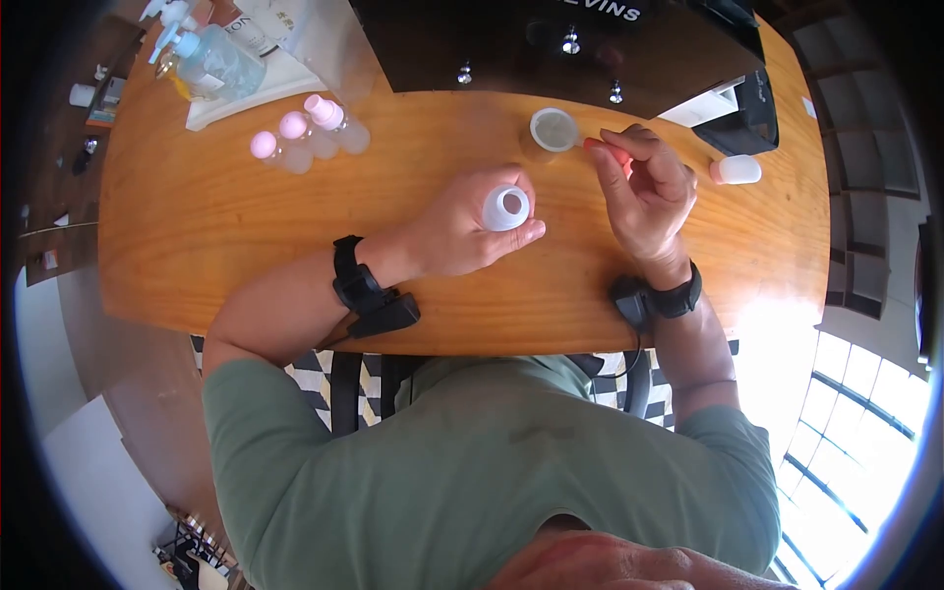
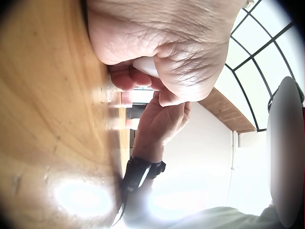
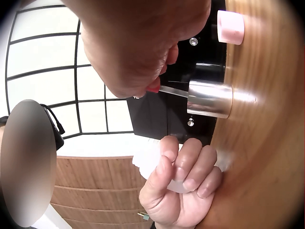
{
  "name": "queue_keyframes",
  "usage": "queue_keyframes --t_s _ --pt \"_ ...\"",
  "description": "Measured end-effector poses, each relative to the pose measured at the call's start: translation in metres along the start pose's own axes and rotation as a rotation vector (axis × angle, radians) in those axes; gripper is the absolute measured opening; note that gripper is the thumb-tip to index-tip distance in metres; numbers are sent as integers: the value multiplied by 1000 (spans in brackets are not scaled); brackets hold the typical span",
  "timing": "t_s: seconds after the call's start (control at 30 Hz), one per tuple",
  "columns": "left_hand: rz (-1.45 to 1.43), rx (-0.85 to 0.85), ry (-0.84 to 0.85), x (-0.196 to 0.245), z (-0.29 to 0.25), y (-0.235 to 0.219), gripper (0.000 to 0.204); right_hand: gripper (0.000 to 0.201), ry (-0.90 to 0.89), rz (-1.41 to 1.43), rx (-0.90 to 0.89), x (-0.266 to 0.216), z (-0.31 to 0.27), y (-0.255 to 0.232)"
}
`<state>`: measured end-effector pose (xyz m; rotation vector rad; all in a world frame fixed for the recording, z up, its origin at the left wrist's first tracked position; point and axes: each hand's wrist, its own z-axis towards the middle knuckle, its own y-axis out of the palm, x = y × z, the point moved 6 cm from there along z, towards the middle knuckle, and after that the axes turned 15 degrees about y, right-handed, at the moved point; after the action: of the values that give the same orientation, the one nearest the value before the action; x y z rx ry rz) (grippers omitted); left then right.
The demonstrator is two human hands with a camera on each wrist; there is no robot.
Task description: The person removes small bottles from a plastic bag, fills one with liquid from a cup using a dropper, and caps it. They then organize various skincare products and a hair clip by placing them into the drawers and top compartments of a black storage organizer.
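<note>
The left hand (image 1: 472, 218) grips a white translucent bottle (image 1: 500, 209) upright, its open mouth facing the head camera; in the right wrist view the fingers of the left hand (image 3: 183, 186) curl around it. The right hand (image 1: 649, 192) pinches the red handle (image 3: 153, 87) of a thin utensil (image 3: 174, 91), whose far end goes into a metallic cup (image 3: 209, 99). That cup (image 1: 554, 131) stands on the table behind and between the hands; its contents cannot be told. In the left wrist view the left palm (image 2: 167, 43) hides most of the bottle.
Several pink-topped bottles (image 1: 313, 133) stand at the back left, before a white tray (image 1: 258, 98) with pump bottles (image 1: 221, 67). A black cabinet (image 1: 472, 44) with shiny knobs lines the back. A small pink and white container (image 1: 737, 170) lies at the right on the wooden table (image 1: 197, 236).
</note>
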<state>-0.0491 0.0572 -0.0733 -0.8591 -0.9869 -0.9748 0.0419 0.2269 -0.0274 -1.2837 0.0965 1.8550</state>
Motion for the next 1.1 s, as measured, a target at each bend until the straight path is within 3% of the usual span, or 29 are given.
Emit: queue_keyframes --t_s 0.8,0.93,1.1 --pt "49 2 48 3 0 2 20 10 -22 -44 60 -9 -1 -6" --pt "62 -7 38 3 -3 5 20 9 41 -24 70 -12 -3 -7" --pt "-74 17 51 2 -1 5 20 9 -22 -46 77 -18 -5 -10"
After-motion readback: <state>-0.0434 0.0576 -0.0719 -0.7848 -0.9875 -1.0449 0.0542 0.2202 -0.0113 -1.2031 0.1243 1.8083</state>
